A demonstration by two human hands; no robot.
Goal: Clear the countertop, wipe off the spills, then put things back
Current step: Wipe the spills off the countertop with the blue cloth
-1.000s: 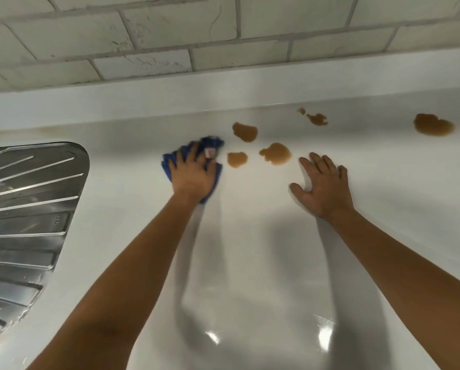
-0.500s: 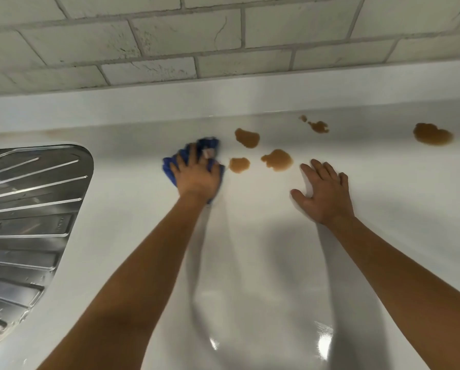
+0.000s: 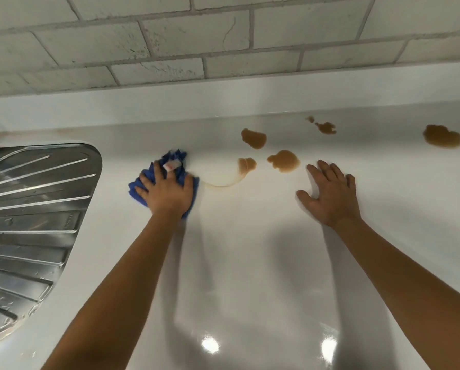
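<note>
Nearest spill (image 3: 246,164) newly smeared leftward (thin arc) toward cloth (image 3: 179,160) under left hand (image 3: 167,192).

Setting: a kitchen, most likely domestic. Evidence: glossy white countertop (image 3: 250,263) running back to a low white upstand; wall behind faced with pale brick-pattern tiles (image 3: 196,36) with grey grout, i.e. a splashback. At left, a stainless steel sink drainer (image 3: 31,209) with raised ribs is set into the surface. Several brown liquid spills (image 3: 283,161) lie on the worktop toward the back, consistent with food or drink.
</note>
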